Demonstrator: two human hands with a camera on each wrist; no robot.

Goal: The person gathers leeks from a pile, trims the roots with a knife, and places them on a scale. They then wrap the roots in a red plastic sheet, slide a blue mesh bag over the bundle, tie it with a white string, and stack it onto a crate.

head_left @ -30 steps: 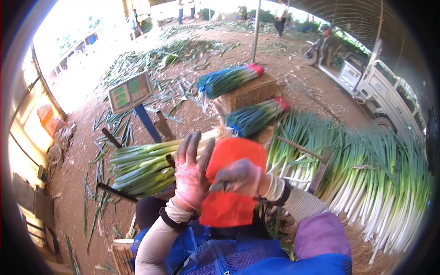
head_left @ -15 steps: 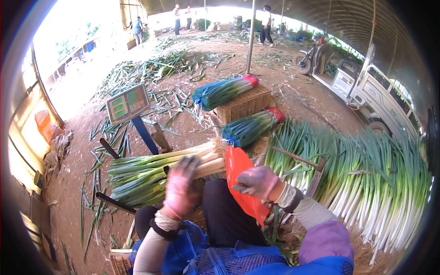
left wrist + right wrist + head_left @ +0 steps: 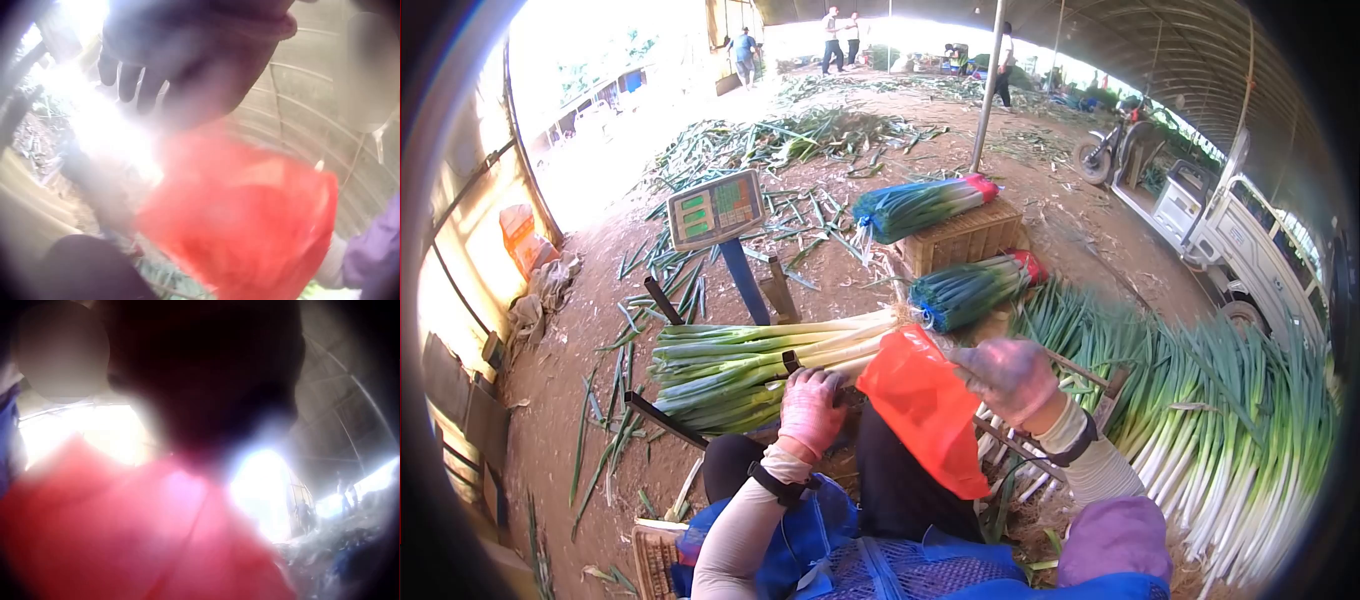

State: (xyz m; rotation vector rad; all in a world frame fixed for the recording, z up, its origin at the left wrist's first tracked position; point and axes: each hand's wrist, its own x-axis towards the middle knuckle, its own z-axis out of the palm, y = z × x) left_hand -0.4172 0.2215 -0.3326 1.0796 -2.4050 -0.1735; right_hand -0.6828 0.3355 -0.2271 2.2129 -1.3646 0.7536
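Note:
A thin red plastic sheet or bag [image 3: 922, 405] hangs over the dark-trousered lap in the head view, its upper right edge pinched in the gloved right hand [image 3: 1012, 380]. The gloved left hand [image 3: 811, 410] is to its left, fingers slightly bent, by the near edge of a bundle of green onions [image 3: 740, 365] lying across a metal rack. Both wrist views show the red plastic [image 3: 244, 212] [image 3: 144, 531] large below a dark hand. Whether the left fingertips touch the onions or the rack post is not clear.
A scale display [image 3: 715, 209] stands behind the bundle. Two wrapped bundles [image 3: 925, 207] [image 3: 975, 288] lie beyond, one on a wicker crate [image 3: 962, 238]. Loose onions [image 3: 1230, 420] cover the ground at right, near a cargo tricycle [image 3: 1240, 240]. People stand far back.
The left hand has moved down and away from the red plastic, toward the rack. The right hand has moved right, and the plastic has swung and spread below it.

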